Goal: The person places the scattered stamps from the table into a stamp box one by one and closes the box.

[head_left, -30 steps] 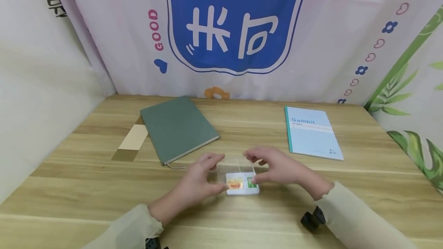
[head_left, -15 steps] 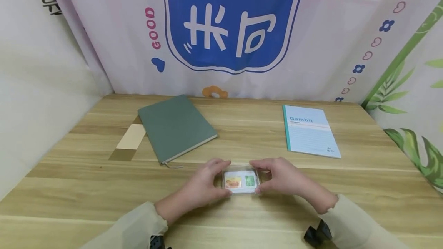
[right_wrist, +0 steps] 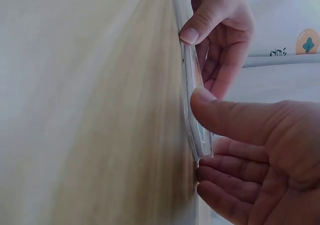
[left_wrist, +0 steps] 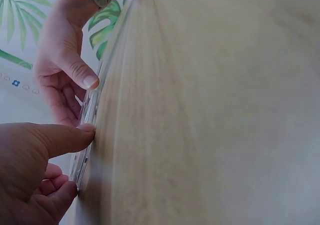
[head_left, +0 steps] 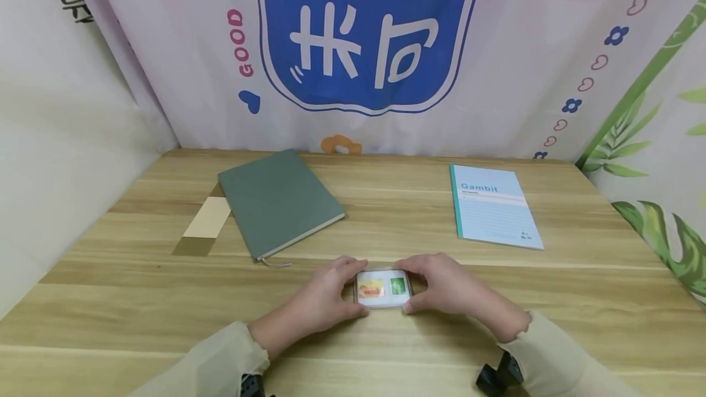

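A small clear plastic case (head_left: 384, 303) lies flat in front of me, with a white card bearing an orange picture and a green picture under its clear top. My left hand (head_left: 322, 299) grips its left end, thumb at the near corner and fingers at the far one. On the opposite end, my right hand (head_left: 449, 287) holds it the same way. The left wrist view has the case (left_wrist: 89, 110) edge-on, close over the wooden table. From the right wrist, the case (right_wrist: 191, 80) shows layered clear edges, with the thumb pressed at its near side.
A green hardcover notebook (head_left: 281, 204) with a ribbon lies behind the left hand. Farther right is a pale blue "Gambit" notebook (head_left: 493, 207). The wooden table (head_left: 353, 354) ends at a printed cloth (head_left: 496, 78) at the back.
The clear top, tilted and raised between my hands a second ago, has come down flat over the card. Both hands have settled at the case's ends.
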`<action>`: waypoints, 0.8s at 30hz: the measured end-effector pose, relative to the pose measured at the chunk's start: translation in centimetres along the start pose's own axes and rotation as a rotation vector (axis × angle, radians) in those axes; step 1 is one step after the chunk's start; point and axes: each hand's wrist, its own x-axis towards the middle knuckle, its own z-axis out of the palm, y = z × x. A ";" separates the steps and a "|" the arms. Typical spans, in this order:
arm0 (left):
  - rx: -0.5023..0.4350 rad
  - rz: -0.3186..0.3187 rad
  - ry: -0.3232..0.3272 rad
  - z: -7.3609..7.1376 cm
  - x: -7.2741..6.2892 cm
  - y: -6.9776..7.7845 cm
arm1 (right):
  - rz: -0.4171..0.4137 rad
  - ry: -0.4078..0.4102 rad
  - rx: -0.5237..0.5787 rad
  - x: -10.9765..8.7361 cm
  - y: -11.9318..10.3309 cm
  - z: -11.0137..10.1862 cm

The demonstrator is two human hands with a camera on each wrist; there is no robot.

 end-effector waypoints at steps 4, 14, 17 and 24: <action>0.001 -0.005 -0.018 -0.1 0.0 0.0 | 0.006 0.007 0.000 0.0 0.0 0.2; 0.029 0.010 -0.048 -0.2 -0.2 0.0 | 0.036 0.028 0.027 0.1 -0.2 0.8; 0.043 0.015 -0.049 -0.2 -0.2 -0.1 | 0.076 0.040 0.057 0.1 -0.5 0.8; 0.025 0.024 -0.031 0.0 -0.2 0.0 | 0.125 0.060 0.114 0.2 -1.0 1.0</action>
